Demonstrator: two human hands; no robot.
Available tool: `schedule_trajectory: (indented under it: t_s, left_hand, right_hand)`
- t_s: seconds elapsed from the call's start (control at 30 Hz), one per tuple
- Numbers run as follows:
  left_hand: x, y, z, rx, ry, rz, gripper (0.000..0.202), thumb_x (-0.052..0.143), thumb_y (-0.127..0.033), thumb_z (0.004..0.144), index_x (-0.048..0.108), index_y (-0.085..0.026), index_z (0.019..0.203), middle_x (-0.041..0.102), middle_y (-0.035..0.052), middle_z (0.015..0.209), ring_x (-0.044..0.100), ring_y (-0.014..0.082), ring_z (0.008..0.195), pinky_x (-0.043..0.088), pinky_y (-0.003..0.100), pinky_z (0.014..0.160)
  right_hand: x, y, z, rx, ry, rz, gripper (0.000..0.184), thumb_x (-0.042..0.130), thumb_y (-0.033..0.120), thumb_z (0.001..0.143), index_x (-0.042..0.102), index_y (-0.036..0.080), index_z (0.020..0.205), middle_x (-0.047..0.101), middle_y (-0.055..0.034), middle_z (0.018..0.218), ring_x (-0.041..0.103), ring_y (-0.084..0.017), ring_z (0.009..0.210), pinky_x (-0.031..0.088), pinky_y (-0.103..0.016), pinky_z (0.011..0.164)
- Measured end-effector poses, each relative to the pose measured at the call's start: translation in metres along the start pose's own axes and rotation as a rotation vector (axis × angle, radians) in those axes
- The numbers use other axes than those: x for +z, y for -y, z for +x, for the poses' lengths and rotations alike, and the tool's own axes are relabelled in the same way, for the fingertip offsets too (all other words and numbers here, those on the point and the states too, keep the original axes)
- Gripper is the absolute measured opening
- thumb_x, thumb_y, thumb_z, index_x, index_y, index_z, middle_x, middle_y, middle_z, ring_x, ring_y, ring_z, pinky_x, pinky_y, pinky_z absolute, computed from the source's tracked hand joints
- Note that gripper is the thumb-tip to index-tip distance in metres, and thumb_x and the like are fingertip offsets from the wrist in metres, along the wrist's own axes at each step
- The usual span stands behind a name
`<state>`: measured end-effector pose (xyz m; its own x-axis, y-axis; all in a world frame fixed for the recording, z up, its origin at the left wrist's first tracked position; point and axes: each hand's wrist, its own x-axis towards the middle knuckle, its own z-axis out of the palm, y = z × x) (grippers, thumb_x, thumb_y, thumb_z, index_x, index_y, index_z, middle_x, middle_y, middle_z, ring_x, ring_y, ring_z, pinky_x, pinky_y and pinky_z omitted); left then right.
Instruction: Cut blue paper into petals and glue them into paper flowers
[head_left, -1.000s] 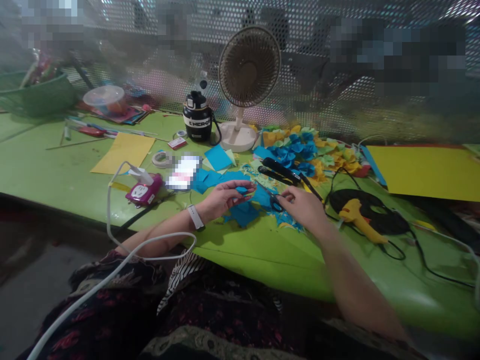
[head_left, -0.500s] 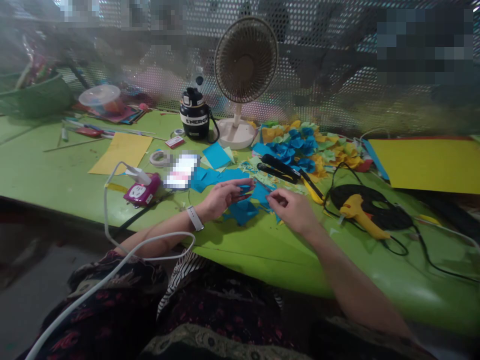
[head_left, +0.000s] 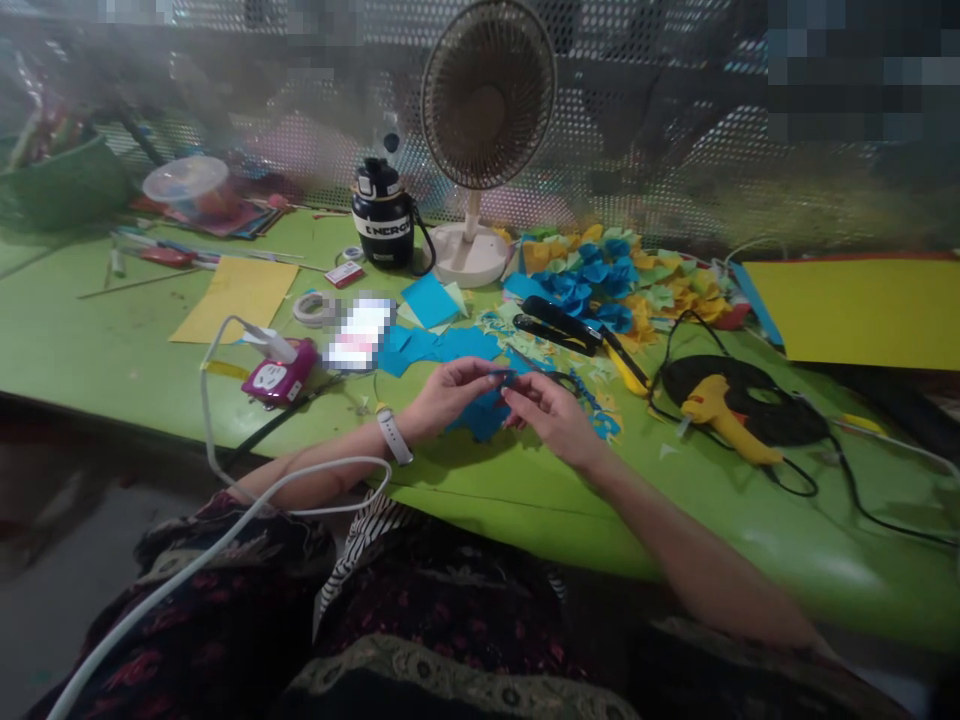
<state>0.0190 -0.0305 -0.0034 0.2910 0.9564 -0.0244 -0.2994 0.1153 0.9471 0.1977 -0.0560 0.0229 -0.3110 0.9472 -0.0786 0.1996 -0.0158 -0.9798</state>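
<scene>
Over the near edge of a green table (head_left: 525, 500), a small blue paper piece (head_left: 499, 375) is being pinched by the left hand (head_left: 450, 395), held between thumb and curled fingers, with a white watch (head_left: 394, 437) being worn on that wrist. The right hand (head_left: 547, 415) is being held just to the right of the left hand, with its fingertips (head_left: 517, 392) being curled in at the piece's right end; whether the piece is being gripped by them cannot be told. Blue paper scraps (head_left: 480, 418) are being left lying directly under both hands, and more blue sheets (head_left: 442, 345) are being spread toward the far side.

Farther right, blue and yellow paper flowers (head_left: 600, 285) are being kept in a loose heap, with a black clamp-like tool (head_left: 559, 325) being rested against their near side. A yellow hot glue gun (head_left: 720, 420) is being laid on a coiled black cord (head_left: 742, 410) at right, beside a large yellow card sheet (head_left: 855, 310). To the left, a pink socket strip (head_left: 271, 380) is being fed by a white cable (head_left: 214, 550), near a tape roll (head_left: 315, 309). A desk fan (head_left: 487, 100) and a black flask (head_left: 382, 215) are being kept along the far side, against a perforated mesh wall (head_left: 660, 60).
</scene>
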Motion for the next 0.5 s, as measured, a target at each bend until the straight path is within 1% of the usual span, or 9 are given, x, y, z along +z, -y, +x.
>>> schedule_trajectory:
  t_s: [0.1, 0.23, 0.37, 0.43, 0.5]
  left_hand:
    - [0.001, 0.002, -0.001, -0.013, 0.0, -0.02, 0.008, 0.082, -0.024, 0.074, 0.077, -0.021, 0.079, 0.076, 0.0024, 0.085, 0.068, 0.017, 0.087, 0.053, 0.031, 0.085]
    - [0.001, 0.003, -0.002, -0.088, 0.027, -0.069, 0.01, 0.083, -0.03, 0.073, 0.077, -0.021, 0.073, 0.075, 0.0013, 0.08, 0.066, 0.0145, 0.078, 0.053, 0.03, 0.082]
    - [0.002, 0.003, -0.003, -0.117, 0.072, -0.116, 0.014, 0.085, -0.032, 0.071, 0.078, -0.02, 0.075, 0.076, 0.0018, 0.083, 0.066, 0.0137, 0.079, 0.051, 0.03, 0.086]
    - [0.0, 0.0, -0.002, -0.115, 0.103, -0.091, 0.018, 0.084, -0.035, 0.072, 0.078, -0.019, 0.077, 0.076, 0.0033, 0.084, 0.067, 0.015, 0.083, 0.051, 0.032, 0.088]
    - [-0.004, -0.007, -0.001, -0.078, 0.134, -0.01, 0.023, 0.08, -0.04, 0.076, 0.078, -0.018, 0.084, 0.076, 0.006, 0.092, 0.068, 0.0179, 0.091, 0.05, 0.034, 0.091]
  right_hand:
    - [0.0, -0.005, 0.002, -0.002, -0.051, 0.008, 0.042, 0.068, 0.06, 0.077, 0.059, 0.023, 0.095, 0.068, -0.0041, 0.089, 0.064, -0.017, 0.074, 0.056, -0.035, 0.071]
    - [-0.001, -0.009, 0.004, -0.033, -0.162, -0.009, 0.046, 0.071, 0.062, 0.074, 0.06, 0.023, 0.096, 0.068, -0.0045, 0.094, 0.065, -0.018, 0.08, 0.056, -0.035, 0.074]
    - [-0.003, -0.009, 0.004, -0.037, -0.151, 0.042, 0.045, 0.072, 0.064, 0.074, 0.06, 0.023, 0.088, 0.067, -0.0029, 0.087, 0.065, -0.017, 0.073, 0.057, -0.037, 0.074]
    - [-0.003, -0.009, 0.005, -0.031, -0.152, 0.093, 0.047, 0.074, 0.065, 0.071, 0.06, 0.023, 0.086, 0.068, -0.0021, 0.083, 0.065, -0.016, 0.068, 0.057, -0.036, 0.071]
    - [-0.005, -0.01, 0.006, -0.034, -0.184, 0.13, 0.049, 0.077, 0.065, 0.067, 0.06, 0.023, 0.086, 0.068, -0.001, 0.079, 0.064, -0.015, 0.063, 0.058, -0.035, 0.067]
